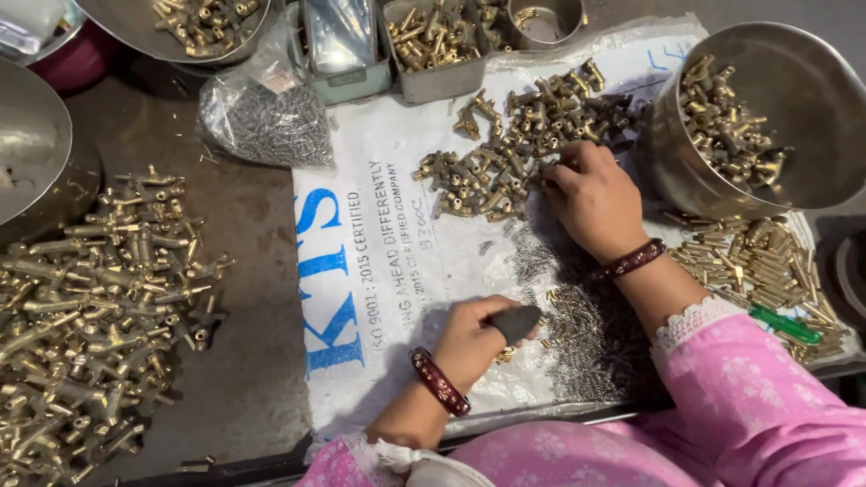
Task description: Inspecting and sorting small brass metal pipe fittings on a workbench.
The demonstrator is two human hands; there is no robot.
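Head view: right hand (pixel 591 197) reaching into brass fittings pile (pixel 519 149), fingers curled, picking one. Left hand (pixel 474 338) grips dark stone (pixel 516 322) plus small brass part, near side. Picking step; next needs clean single-fitting grasp.

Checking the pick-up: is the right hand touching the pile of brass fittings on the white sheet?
Touching. The head view shows the right hand with its fingertips buried among the brass fittings, no gap visible between them.

Your right hand (pixel 591 194) rests on a heap of small brass fittings (pixel 514 153) on the white sack. Your left hand (pixel 469 338) pinches one little brass piece (pixel 505 354) under a dark thumb cover (pixel 516 322)
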